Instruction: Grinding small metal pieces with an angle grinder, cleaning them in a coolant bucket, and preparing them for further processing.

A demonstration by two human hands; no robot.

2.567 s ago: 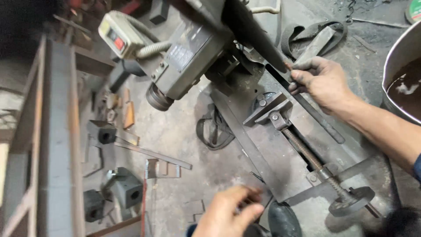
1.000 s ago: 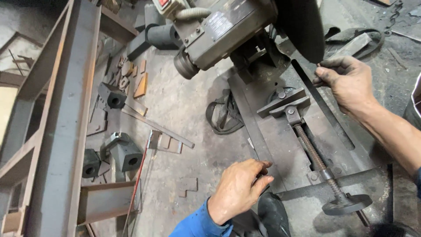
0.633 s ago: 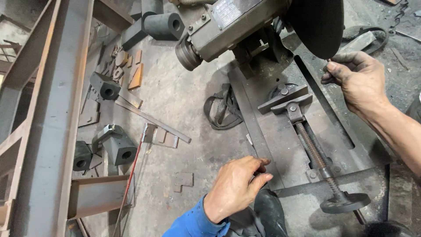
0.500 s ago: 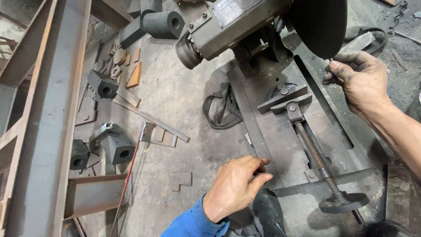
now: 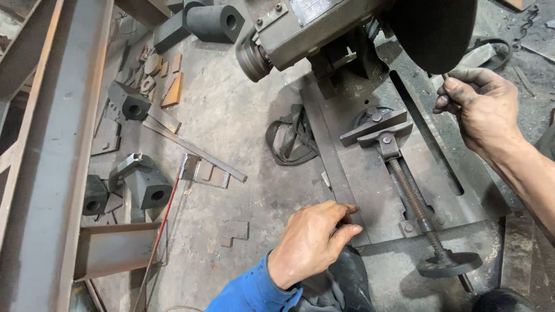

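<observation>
A metal chop saw stands on the floor, its dark cutting disc (image 5: 433, 29) and grey motor (image 5: 300, 34) raised over the steel saw base (image 5: 370, 190). On the base sit a vise jaw (image 5: 376, 127) and a threaded screw (image 5: 413, 199) ending in a round handwheel (image 5: 451, 264). My left hand (image 5: 315, 242), in a blue sleeve, is curled on the base's left edge, fingertips on top and thumb at the side. My right hand (image 5: 480, 107) is closed on a thin metal rod (image 5: 444, 77) just under the disc's lower rim.
A long steel frame (image 5: 63, 144) runs down the left side. Dark blocks with holes (image 5: 147, 188), small offcuts (image 5: 173, 86), a flat strip (image 5: 196, 150) and a black strap (image 5: 292, 136) lie on the dusty floor. A black boot (image 5: 347, 283) is beside my left wrist.
My right hand has lifted off the base and moved up toward the disc's rim, now pinching the thin rod. My left hand has stayed on the base edge. The view has tilted.
</observation>
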